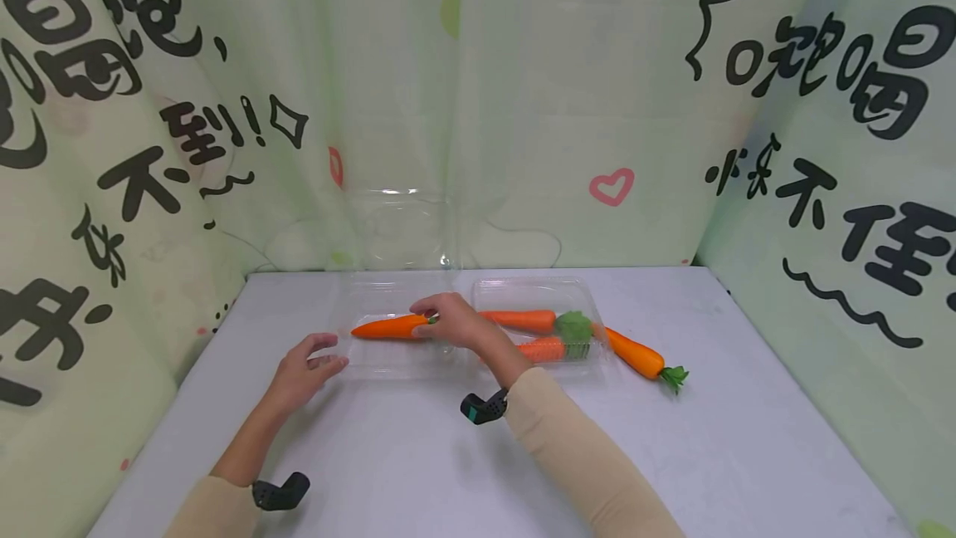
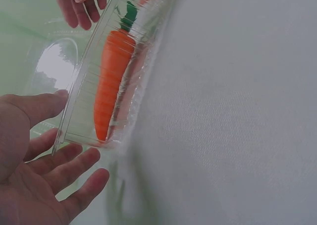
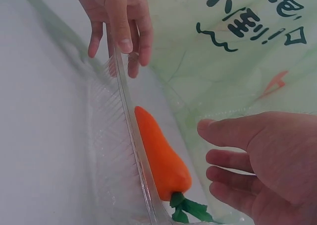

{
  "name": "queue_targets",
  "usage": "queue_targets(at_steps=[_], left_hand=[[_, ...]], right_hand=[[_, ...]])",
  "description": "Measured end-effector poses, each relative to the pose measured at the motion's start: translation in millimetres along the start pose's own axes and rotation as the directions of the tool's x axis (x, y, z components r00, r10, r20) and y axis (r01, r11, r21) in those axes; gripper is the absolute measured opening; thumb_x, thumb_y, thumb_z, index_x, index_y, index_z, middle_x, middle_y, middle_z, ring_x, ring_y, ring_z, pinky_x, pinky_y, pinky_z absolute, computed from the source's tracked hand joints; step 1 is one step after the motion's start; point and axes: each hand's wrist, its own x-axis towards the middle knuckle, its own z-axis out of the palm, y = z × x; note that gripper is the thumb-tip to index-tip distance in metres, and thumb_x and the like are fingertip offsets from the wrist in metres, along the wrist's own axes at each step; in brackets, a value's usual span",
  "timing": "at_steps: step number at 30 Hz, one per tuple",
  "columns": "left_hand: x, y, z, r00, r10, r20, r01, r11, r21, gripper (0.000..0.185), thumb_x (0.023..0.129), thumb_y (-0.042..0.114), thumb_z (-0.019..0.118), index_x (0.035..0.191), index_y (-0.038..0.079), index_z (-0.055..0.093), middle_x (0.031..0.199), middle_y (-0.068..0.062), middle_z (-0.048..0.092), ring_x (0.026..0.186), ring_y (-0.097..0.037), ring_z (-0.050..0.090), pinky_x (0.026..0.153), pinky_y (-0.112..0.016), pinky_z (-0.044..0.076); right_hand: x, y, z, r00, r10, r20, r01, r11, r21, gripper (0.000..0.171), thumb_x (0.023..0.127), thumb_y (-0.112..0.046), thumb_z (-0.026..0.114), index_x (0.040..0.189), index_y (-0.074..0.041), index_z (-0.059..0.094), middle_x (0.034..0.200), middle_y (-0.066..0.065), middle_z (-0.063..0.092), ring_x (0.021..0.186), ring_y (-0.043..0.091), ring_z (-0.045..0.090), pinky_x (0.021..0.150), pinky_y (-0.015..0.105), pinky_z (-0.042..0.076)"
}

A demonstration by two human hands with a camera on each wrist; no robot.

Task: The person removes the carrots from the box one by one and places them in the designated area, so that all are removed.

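An orange toy carrot point(image 1: 384, 327) point(image 2: 111, 71) point(image 3: 161, 155) lies in a clear plastic box point(image 1: 373, 365) point(image 3: 106, 150) whose lid point(image 1: 396, 227) stands up at the back. My right hand point(image 1: 426, 310) point(image 3: 208, 150) hovers over the carrot's green end with relaxed fingers and holds nothing. My left hand point(image 1: 329, 355) point(image 2: 79, 136) is open at the box's left front corner. Its thumb point(image 3: 120, 36) touches the clear rim, and the fingers are spread beside the box wall.
A second clear box point(image 1: 590, 297) stands just to the right with two carrots point(image 1: 523, 320) inside. Another carrot point(image 1: 635, 355) lies on the grey table point(image 1: 747, 438) beside it. Printed green curtains point(image 1: 523, 106) close in the back and both sides.
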Motion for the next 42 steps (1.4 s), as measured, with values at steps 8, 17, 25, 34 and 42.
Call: queue_targets(at_steps=[8,17,25,34,42], left_hand=[[2.0,-1.5,0.6,1.0,0.0,-0.007,0.0,1.0,0.011,0.058,0.087,0.037,0.059,0.134,0.012,0.037,0.141,-0.015,0.038,0.123,-0.035,0.047,0.092,-0.044,0.048],[1.7,0.5,1.5,1.0,-0.002,-0.01,0.002,1.0,0.012,0.057,0.087,0.036,0.059,0.134,0.012,0.037,0.141,-0.015,0.038,0.123,-0.034,0.047,0.093,-0.044,0.048],[0.6,1.6,0.8,1.0,-0.004,-0.007,0.004,1.0,0.011,0.056,0.087,0.035,0.059,0.134,0.012,0.037,0.141,-0.015,0.039,0.122,-0.034,0.047,0.092,-0.044,0.049],[0.7,2.5,0.4,1.0,0.002,-0.006,-0.002,1.0,0.011,0.056,0.087,0.035,0.059,0.133,0.011,0.038,0.141,-0.016,0.038,0.123,-0.035,0.047,0.092,-0.044,0.049],[-0.2,2.1,1.1,1.0,0.002,-0.001,-0.002,1.0,0.014,0.056,0.087,0.035,0.06,0.133,0.012,0.038,0.141,-0.015,0.039,0.123,-0.035,0.046,0.092,-0.044,0.048]], right_hand=[[7.2,3.2,2.7,1.0,0.007,-0.003,-0.007,1.0,-0.021,0.042,0.085,-0.024,0.064,0.125,-0.013,0.057,0.123,0.006,0.059,0.111,0.023,0.054,0.091,0.028,0.05],[11.4,5.4,1.4,1.0,0.014,-0.016,-0.014,1.0,-0.011,0.043,0.086,-0.022,0.063,0.126,-0.012,0.055,0.126,0.007,0.057,0.116,0.025,0.051,0.095,0.032,0.048],[9.8,5.6,2.6,0.999,0.026,-0.026,-0.026,0.999,-0.027,0.042,0.085,-0.021,0.064,0.125,-0.01,0.056,0.125,0.007,0.058,0.116,0.025,0.051,0.098,0.034,0.046],[8.4,4.6,1.0,0.999,0.044,-0.023,-0.045,0.999,-0.024,0.042,0.085,-0.022,0.064,0.125,-0.011,0.056,0.125,0.007,0.058,0.117,0.026,0.051,0.098,0.035,0.046],[6.2,3.3,1.0,0.998,0.065,-0.017,-0.065,0.998,-0.019,0.042,0.085,-0.023,0.064,0.125,-0.012,0.056,0.125,0.005,0.057,0.116,0.024,0.051,0.098,0.034,0.046]])
